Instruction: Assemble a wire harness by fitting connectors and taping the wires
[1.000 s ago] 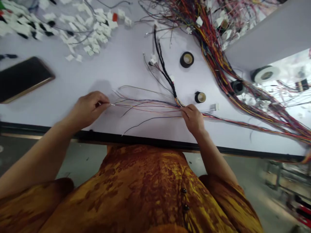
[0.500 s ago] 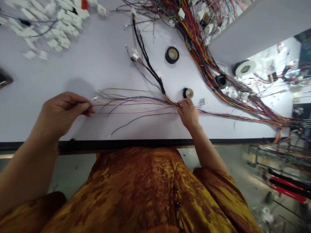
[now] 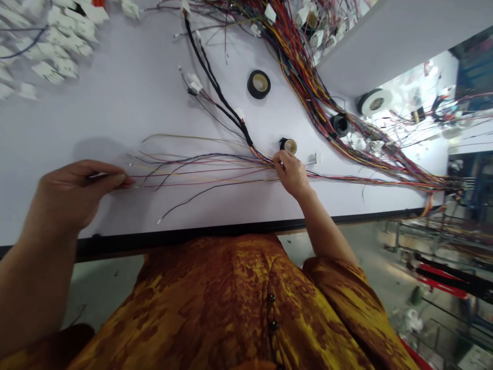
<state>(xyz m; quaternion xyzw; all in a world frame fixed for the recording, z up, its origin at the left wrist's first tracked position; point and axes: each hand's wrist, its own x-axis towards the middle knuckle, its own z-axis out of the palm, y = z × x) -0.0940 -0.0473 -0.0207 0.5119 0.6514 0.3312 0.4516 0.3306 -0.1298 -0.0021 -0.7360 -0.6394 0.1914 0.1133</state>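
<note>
A fan of thin coloured wires [image 3: 200, 167] lies across the white table [image 3: 115, 118], running from a black-taped harness [image 3: 219, 100]. My left hand [image 3: 71, 192] pinches the free wire ends between thumb and fingers at the left. My right hand [image 3: 289, 172] is closed on the point where the loose wires meet the taped part, pressing it to the table. One dark wire [image 3: 192, 198] curls loose toward the table's front edge.
Three rolls of black tape [image 3: 258, 84] [image 3: 288, 145] [image 3: 340, 125] sit beyond my right hand, with a white roll [image 3: 373, 101] further right. A big tangle of coloured wires [image 3: 327, 97] runs across the right. White connectors [image 3: 50, 46] are heaped at the far left.
The view has swung right, so the phone has left the picture. My left hand has drawn leftward along the wire ends; my right hand stays on the harness junction.
</note>
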